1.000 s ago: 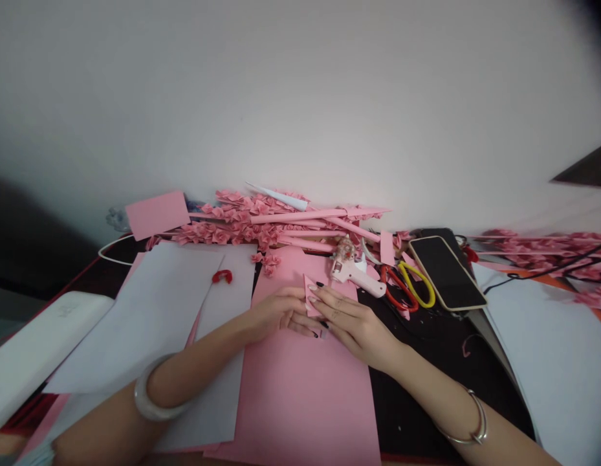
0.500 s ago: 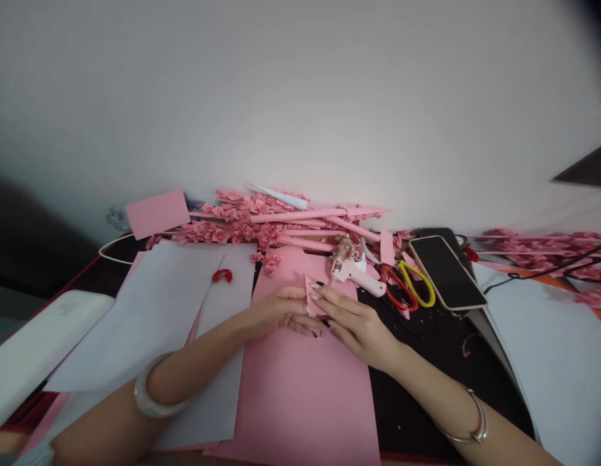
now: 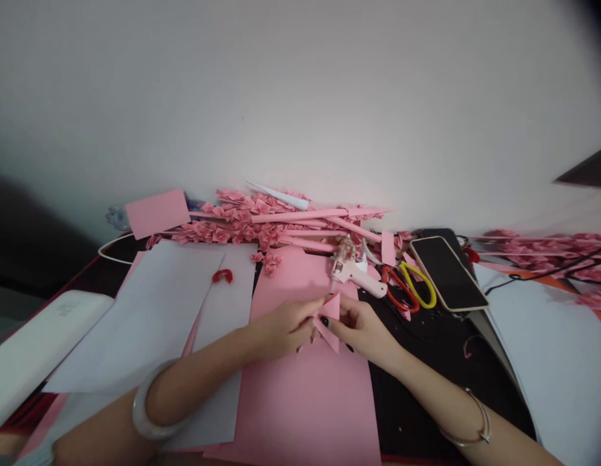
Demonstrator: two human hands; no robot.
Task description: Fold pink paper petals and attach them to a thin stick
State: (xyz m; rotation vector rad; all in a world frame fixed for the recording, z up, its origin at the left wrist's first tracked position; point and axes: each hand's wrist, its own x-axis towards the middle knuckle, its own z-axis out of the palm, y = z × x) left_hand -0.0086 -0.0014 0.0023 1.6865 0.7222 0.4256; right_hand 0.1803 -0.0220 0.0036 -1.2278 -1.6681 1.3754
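Note:
Between my two hands is a small folded piece of pink paper (image 3: 332, 313), its pointed corners showing above and below the fingers. My left hand (image 3: 284, 329) pinches it from the left. My right hand (image 3: 365, 325) grips its right side, the dark-nailed thumb pressed on the front. Some fingers are hidden behind the paper. Both hands are above a large pink sheet (image 3: 307, 401). Just beyond them lies a pale pink glue gun (image 3: 359, 275), its nozzle near the paper's top corner.
Scissors with a red handle (image 3: 402, 291) and a yellow handle (image 3: 421, 285) lie right, beside a phone (image 3: 448, 272). Pink paper flowers (image 3: 242, 220) and rolled pink tubes line the wall. White sheets (image 3: 149, 304) and a white box-like object (image 3: 43, 349) are left.
The folded paper has been turned upright, and its corners now stick out. My right hand has gone from lying over it with straight fingers to gripping it with the thumb in front.

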